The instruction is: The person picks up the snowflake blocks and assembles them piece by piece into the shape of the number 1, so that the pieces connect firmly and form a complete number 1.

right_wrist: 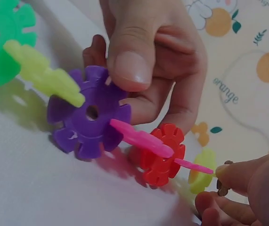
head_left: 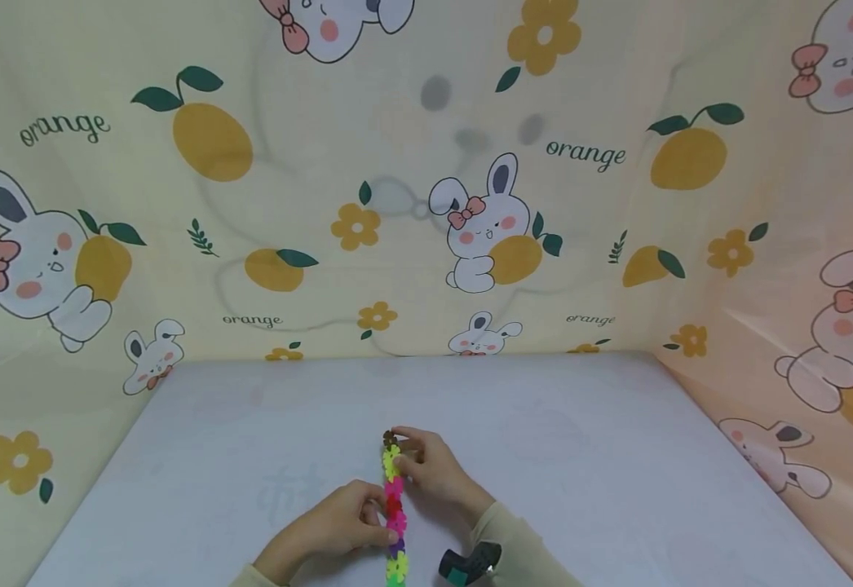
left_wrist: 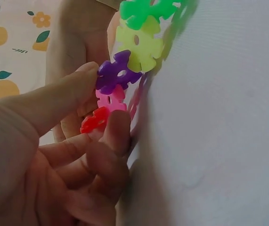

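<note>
A chain of notched plastic snowflake discs runs up the middle of the head view, one slotted into another. Its far end is a brown disc [head_left: 390, 439], followed by yellow, pink, red [right_wrist: 160, 165], pink, purple [right_wrist: 77, 129], yellow and green [left_wrist: 143, 13] ones. My left hand [head_left: 342, 518] grips the chain from the left, thumb on the purple disc and fingers by the red one. At the far end, my right hand [head_left: 437, 469] pinches the chain by the yellow disc [right_wrist: 200, 176] and the brown disc. The nearest part runs out of the head view.
A white tabletop [head_left: 581, 456] lies under both hands. Behind and beside it hangs a cream curtain [head_left: 397, 130] printed with rabbits, oranges and flowers. A black strap-like device [head_left: 470, 562] sits at the right sleeve.
</note>
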A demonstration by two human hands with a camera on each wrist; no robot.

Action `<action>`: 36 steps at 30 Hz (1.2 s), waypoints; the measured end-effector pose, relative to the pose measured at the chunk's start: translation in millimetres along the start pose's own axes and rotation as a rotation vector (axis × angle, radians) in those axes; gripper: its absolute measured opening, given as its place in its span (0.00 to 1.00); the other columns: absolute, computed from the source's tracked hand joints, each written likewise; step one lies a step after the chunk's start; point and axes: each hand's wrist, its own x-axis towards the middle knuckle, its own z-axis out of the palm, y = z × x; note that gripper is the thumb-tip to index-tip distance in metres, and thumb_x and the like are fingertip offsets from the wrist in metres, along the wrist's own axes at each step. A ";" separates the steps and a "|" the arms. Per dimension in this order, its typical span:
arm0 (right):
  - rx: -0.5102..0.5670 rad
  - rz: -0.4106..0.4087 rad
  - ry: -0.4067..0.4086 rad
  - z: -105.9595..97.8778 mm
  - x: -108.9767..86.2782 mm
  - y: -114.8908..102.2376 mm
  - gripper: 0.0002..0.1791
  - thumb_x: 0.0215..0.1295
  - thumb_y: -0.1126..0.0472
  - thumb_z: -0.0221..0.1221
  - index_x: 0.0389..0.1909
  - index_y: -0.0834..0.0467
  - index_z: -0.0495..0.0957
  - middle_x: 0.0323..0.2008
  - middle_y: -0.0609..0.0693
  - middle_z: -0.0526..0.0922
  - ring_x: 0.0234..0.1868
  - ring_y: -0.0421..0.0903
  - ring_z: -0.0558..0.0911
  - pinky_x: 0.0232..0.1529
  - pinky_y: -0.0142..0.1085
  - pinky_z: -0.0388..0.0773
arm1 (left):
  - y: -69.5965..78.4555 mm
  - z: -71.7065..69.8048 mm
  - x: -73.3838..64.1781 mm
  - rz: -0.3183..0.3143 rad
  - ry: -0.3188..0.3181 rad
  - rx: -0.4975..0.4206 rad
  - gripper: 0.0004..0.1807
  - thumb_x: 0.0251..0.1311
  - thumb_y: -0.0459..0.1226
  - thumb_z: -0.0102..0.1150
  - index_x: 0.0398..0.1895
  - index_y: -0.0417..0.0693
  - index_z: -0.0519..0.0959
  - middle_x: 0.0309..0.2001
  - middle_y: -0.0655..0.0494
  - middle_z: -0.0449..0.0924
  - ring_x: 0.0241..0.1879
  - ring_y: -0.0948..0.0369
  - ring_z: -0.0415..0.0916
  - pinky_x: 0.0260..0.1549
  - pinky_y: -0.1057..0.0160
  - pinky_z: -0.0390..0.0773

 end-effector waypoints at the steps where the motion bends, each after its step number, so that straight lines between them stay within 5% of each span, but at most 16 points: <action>1: -0.015 0.005 0.005 0.7 -0.1 -0.2 0.30 0.69 0.66 0.59 0.72 0.62 0.67 0.60 0.68 0.80 0.32 0.41 0.77 0.28 0.28 0.74 | 0.1 0.3 -0.1 -0.004 0.005 0.010 0.11 0.57 0.38 0.72 0.36 0.45 0.79 0.17 0.62 0.75 0.17 0.67 0.66 0.18 0.70 0.64; 13: -0.075 0.016 0.044 3.3 -1.3 0.0 0.27 0.68 0.64 0.60 0.68 0.59 0.72 0.58 0.63 0.81 0.28 0.38 0.74 0.25 0.27 0.72 | -0.7 2.9 0.8 -0.029 0.053 0.112 0.12 0.54 0.41 0.75 0.33 0.49 0.79 0.18 0.62 0.75 0.19 0.66 0.65 0.19 0.70 0.62; 21: -0.079 0.024 0.058 4.5 1.5 -0.6 0.25 0.67 0.65 0.61 0.65 0.59 0.76 0.34 0.56 0.84 0.21 0.36 0.70 0.22 0.26 0.67 | 2.3 1.5 -3.3 -0.039 0.103 0.212 0.14 0.52 0.45 0.76 0.31 0.51 0.79 0.19 0.62 0.76 0.20 0.65 0.68 0.20 0.67 0.64; 29: -0.071 0.023 0.035 4.0 4.5 0.5 0.22 0.66 0.66 0.61 0.62 0.60 0.79 0.50 0.58 0.85 0.19 0.36 0.68 0.21 0.26 0.66 | 2.6 1.0 -3.1 -0.051 0.098 0.212 0.13 0.53 0.45 0.75 0.29 0.53 0.79 0.18 0.62 0.74 0.20 0.65 0.67 0.20 0.68 0.63; 36: -0.040 -0.015 0.032 1.1 5.1 2.0 0.20 0.71 0.63 0.58 0.62 0.62 0.77 0.41 0.60 0.87 0.21 0.36 0.73 0.23 0.27 0.71 | 5.9 -10.3 -6.0 -0.004 0.063 0.181 0.12 0.56 0.43 0.73 0.32 0.49 0.80 0.21 0.59 0.77 0.21 0.64 0.71 0.21 0.67 0.68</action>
